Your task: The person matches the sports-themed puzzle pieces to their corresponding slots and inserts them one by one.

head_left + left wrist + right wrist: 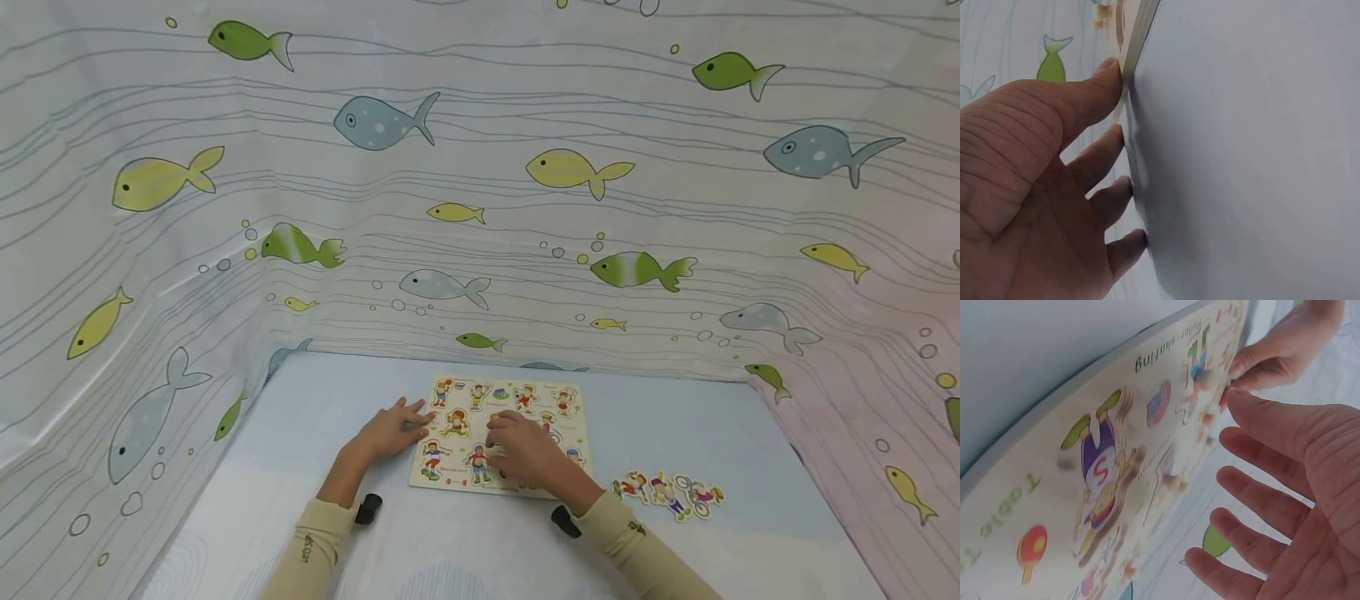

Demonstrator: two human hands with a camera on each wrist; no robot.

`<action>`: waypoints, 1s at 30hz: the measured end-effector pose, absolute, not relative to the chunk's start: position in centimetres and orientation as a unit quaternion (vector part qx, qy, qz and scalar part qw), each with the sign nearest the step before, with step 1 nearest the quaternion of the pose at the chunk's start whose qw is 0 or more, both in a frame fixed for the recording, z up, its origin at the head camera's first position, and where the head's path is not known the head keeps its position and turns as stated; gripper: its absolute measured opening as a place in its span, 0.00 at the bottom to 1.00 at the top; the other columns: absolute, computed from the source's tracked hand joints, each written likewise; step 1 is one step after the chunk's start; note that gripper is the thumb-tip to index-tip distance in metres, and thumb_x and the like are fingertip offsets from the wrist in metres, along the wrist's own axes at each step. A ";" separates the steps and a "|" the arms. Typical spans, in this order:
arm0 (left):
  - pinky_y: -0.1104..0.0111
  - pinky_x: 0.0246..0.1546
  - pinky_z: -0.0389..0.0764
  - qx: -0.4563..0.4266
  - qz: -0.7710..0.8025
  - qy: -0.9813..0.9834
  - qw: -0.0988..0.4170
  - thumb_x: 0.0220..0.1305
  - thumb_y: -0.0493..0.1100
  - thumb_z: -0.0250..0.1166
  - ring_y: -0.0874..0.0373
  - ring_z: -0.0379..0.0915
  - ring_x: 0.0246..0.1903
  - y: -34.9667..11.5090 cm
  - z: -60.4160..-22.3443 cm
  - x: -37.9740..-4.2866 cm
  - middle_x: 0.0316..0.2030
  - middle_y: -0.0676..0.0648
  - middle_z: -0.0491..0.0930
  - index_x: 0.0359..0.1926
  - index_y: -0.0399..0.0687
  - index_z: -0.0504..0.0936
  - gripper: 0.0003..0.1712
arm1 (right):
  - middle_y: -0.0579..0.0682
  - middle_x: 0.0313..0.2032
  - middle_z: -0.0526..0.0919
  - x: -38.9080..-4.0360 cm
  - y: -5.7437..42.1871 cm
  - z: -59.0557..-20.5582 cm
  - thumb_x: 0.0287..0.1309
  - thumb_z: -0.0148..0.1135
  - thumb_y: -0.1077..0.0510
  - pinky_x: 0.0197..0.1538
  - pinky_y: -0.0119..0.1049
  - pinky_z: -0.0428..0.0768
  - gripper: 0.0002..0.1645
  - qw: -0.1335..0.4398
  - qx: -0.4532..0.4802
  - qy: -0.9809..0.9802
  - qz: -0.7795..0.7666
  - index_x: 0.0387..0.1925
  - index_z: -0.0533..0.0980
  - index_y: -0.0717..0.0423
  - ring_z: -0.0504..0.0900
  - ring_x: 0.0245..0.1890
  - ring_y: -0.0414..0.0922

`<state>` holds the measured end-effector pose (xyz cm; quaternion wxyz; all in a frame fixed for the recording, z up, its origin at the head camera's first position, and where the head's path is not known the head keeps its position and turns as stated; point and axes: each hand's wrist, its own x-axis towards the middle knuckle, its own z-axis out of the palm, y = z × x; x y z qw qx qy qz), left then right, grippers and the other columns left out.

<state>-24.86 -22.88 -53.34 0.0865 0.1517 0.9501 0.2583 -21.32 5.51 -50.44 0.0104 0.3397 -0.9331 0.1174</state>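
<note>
A cream wooden puzzle board with sports-figure pieces lies flat on the table. My left hand rests at its left edge, and the left wrist view shows the thumb against the board's side, fingertips on the tabletop. Over the middle right of the board is my right hand, covering some pieces. In the right wrist view its fingers are apart and loosely bent. The thumb tip is close to a small reddish patch; contact cannot be made out. A figure piece in purple sits on the board.
Several loose figure pieces lie in an overlapping group right of the board. The pale blue table is bordered by hanging fish-print sheets. Dark straps show at both wrists.
</note>
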 end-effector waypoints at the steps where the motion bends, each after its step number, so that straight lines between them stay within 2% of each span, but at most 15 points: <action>1: 0.36 0.68 0.46 0.152 0.258 0.950 0.085 0.69 0.47 0.63 0.34 0.46 0.72 -22.9 -53.3 -24.9 0.70 0.41 0.63 0.61 0.48 0.79 0.22 | 0.47 0.55 0.82 -21.3 5.7 -50.3 0.58 0.70 0.50 0.60 0.43 0.76 0.10 0.013 0.339 -0.933 0.117 0.40 0.85 0.48 0.72 0.62 0.46; 5: 0.36 0.68 0.46 0.152 0.255 0.951 0.083 0.69 0.47 0.63 0.34 0.47 0.72 -22.9 -53.4 -25.0 0.70 0.40 0.63 0.61 0.48 0.79 0.22 | 0.46 0.53 0.82 -21.1 6.3 -50.0 0.58 0.71 0.50 0.58 0.43 0.77 0.11 0.018 0.335 -0.935 0.117 0.41 0.85 0.49 0.73 0.61 0.47; 12: 0.35 0.67 0.47 0.153 0.254 0.951 0.083 0.69 0.47 0.63 0.33 0.47 0.71 -23.0 -53.5 -25.1 0.70 0.40 0.63 0.61 0.48 0.79 0.22 | 0.49 0.56 0.81 -20.7 7.3 -49.7 0.58 0.71 0.51 0.61 0.47 0.75 0.15 0.009 0.320 -0.937 0.141 0.46 0.85 0.52 0.72 0.63 0.51; 19: 0.35 0.67 0.47 0.152 0.258 0.951 0.084 0.68 0.47 0.63 0.33 0.47 0.71 -23.0 -53.5 -25.0 0.70 0.40 0.63 0.61 0.48 0.79 0.22 | 0.48 0.55 0.82 -20.6 8.4 -49.4 0.57 0.72 0.50 0.59 0.46 0.76 0.12 0.028 0.317 -0.938 0.136 0.40 0.85 0.50 0.73 0.61 0.49; 30: 0.36 0.67 0.47 0.151 0.262 0.949 0.085 0.68 0.47 0.64 0.33 0.47 0.72 -22.8 -53.3 -24.8 0.70 0.40 0.63 0.61 0.48 0.80 0.22 | 0.49 0.56 0.81 -20.2 10.6 -49.4 0.56 0.72 0.50 0.63 0.49 0.73 0.13 0.037 0.294 -0.942 0.158 0.41 0.85 0.50 0.71 0.64 0.50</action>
